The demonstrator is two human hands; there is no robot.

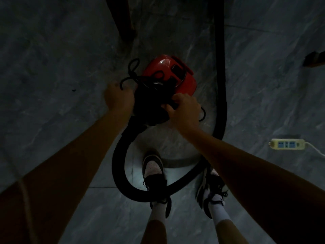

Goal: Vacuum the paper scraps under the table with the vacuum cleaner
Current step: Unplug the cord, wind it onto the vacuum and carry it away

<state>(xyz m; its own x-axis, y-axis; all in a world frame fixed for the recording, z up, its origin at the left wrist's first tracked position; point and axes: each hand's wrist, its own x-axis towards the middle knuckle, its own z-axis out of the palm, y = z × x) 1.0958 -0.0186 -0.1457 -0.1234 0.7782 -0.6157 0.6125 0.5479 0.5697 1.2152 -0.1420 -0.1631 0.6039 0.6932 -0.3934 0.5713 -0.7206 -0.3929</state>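
A small red and black vacuum cleaner (173,76) sits on the grey marble floor just ahead of my feet. Its thick black hose (121,166) loops from the black front end around my shoes and runs up the right side toward the top edge. My left hand (118,96) is closed around the thin black power cord (131,71), which lies coiled at the cleaner's left. My right hand (184,110) grips the black front part of the cleaner. No paper scraps are visible.
A dark wooden table leg (123,20) stands at the top centre. A cream power strip (287,144) with a white cable lies on the floor at right. A dark object (314,59) sits at the right edge. The scene is dim.
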